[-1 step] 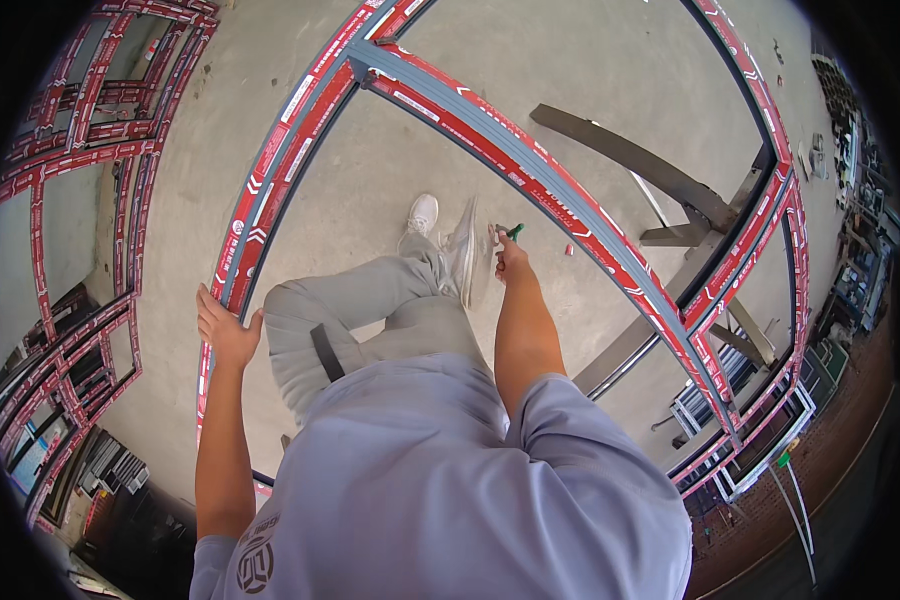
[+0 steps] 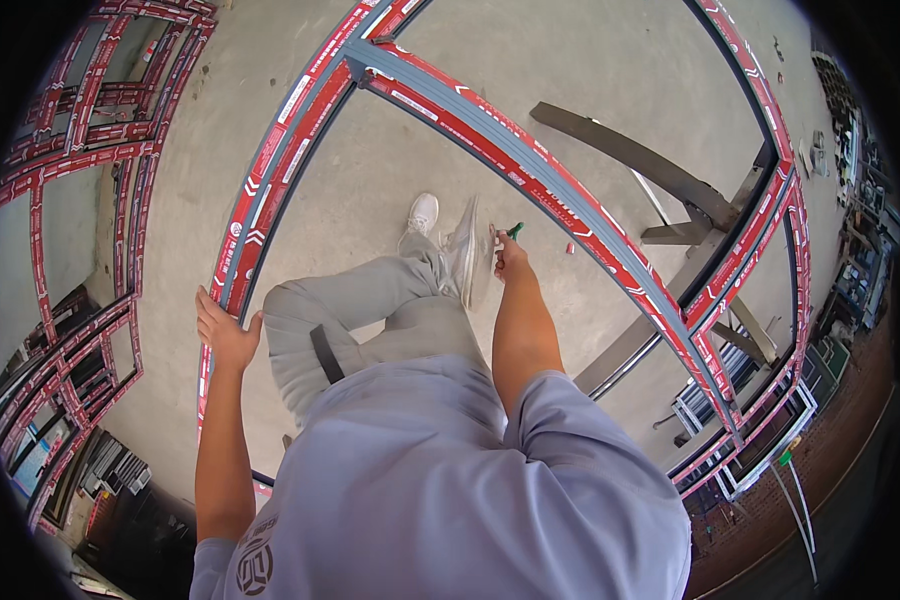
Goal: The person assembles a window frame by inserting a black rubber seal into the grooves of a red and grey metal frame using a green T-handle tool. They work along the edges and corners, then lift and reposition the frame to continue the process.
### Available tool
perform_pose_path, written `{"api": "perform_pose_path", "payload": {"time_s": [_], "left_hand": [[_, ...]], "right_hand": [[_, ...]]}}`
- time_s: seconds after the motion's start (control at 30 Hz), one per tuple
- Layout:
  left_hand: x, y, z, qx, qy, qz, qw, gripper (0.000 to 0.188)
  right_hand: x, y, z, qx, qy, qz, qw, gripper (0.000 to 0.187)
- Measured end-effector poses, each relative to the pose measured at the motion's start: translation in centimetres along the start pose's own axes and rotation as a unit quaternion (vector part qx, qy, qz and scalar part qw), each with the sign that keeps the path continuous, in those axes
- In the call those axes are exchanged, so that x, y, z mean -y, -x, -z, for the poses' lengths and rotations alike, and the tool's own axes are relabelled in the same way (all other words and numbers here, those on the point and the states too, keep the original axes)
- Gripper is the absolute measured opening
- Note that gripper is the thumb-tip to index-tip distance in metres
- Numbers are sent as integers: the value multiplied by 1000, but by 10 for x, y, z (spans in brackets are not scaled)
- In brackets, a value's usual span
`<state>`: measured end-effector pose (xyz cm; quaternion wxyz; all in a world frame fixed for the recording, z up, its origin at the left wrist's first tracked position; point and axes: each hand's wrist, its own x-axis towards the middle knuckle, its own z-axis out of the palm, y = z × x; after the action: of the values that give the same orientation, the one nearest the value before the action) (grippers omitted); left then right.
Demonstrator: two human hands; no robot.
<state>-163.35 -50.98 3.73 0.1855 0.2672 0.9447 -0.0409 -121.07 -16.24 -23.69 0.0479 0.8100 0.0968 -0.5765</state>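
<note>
A large grey window frame (image 2: 270, 170) wrapped in red protective tape lies flat above the concrete floor, and I stand inside it. My left hand (image 2: 225, 335) grips the frame's left rail. Down by my raised white shoe (image 2: 463, 250), my right hand (image 2: 510, 262) is closed on a small green-handled tool (image 2: 515, 231), close to the frame's diagonal bar (image 2: 530, 165). My grey trousers and my other white shoe (image 2: 422, 213) fill the space between the hands.
More red-taped frames (image 2: 70, 150) stand stacked along the left. A dark support beam (image 2: 650, 170) runs under the frame at the right. Further frames and white profiles (image 2: 740, 400) lie at the lower right beside brick paving.
</note>
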Motion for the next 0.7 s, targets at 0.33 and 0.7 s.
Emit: {"api": "perform_pose_path", "payload": {"time_s": [0.33, 0.7], "left_hand": [[-2, 1, 9, 25, 8, -7, 1000, 126], [2, 1, 7, 24, 8, -18, 1000, 122]], "right_hand": [[11, -48, -20, -155, 89, 77, 981, 54], [15, -35, -29, -103, 130, 269, 949, 24]]}}
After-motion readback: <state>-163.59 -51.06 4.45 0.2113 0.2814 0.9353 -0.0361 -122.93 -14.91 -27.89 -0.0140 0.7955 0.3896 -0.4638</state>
